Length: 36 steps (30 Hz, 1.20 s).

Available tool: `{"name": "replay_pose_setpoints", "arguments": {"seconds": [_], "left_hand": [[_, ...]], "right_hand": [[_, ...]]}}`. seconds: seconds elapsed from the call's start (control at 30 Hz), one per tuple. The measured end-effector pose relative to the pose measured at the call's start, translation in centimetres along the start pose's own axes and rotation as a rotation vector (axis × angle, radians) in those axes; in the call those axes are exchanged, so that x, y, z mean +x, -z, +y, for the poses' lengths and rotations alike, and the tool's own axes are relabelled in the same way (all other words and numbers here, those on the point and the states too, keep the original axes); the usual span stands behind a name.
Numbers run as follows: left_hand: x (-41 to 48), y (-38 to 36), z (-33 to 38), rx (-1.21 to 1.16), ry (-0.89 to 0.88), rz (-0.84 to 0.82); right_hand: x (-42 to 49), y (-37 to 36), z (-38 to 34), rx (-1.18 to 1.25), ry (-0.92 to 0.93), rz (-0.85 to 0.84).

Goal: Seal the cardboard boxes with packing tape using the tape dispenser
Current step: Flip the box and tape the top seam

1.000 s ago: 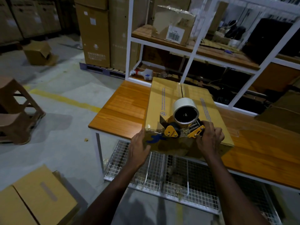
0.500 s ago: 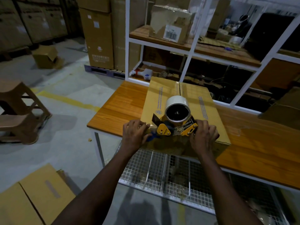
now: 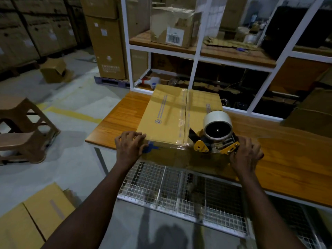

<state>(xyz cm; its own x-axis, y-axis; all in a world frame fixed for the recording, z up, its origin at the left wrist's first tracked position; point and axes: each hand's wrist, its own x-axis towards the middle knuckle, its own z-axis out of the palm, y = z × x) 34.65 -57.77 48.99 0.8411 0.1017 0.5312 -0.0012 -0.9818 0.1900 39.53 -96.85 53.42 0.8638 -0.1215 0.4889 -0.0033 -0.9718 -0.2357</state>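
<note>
Left hand (image 3: pixel 130 146): fingers bent over the near-left top corner of the box, holding it steady.
Cardboard box (image 3: pixel 167 119): sits on the wooden table (image 3: pixel 291 159), directly ahead of the person, with its near face at the table's front edge.
Centre seam (image 3: pixel 186 114): runs from far to near, along the box's long axis, and a strip of clear tape already covers it.
Tape dispenser (image 3: pixel 215 139): rests on the box's near-right top edge, just right of the seam, with the roll's open core facing the person.
Right hand (image 3: pixel 246 155): fingers wrapped round the dispenser's handle.
Key relation: the right hand is the nearer one to the untaped right edge, so any further strip would probably start there.
Change: a second ago the dispenser sat on the seam's near end. It is now right of the seam, and the left hand has slid out to the corner.
</note>
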Motion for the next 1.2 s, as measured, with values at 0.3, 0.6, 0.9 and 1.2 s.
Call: {"name": "replay_pose_setpoints", "arguments": {"seconds": [0.3,0.6,0.9,1.2], "left_hand": [[0.3,1.1,7.5,0.104,-0.123,-0.251],[0.8,-0.4,14.0,0.165,-0.183,-0.563],[0.7,0.3,13.8,0.158,-0.154,-0.566],[1.1,-0.6,22.0,0.244,-0.234,-0.616]], "right_hand": [[0.5,-0.2,2.0,0.035,0.046,-0.002],[0.9,-0.4,2.6,0.111,0.094,0.002],[1.7,0.6,10.8,0.121,-0.005,-0.057],[0.9,0.9,12.0,0.139,-0.002,-0.075]]}}
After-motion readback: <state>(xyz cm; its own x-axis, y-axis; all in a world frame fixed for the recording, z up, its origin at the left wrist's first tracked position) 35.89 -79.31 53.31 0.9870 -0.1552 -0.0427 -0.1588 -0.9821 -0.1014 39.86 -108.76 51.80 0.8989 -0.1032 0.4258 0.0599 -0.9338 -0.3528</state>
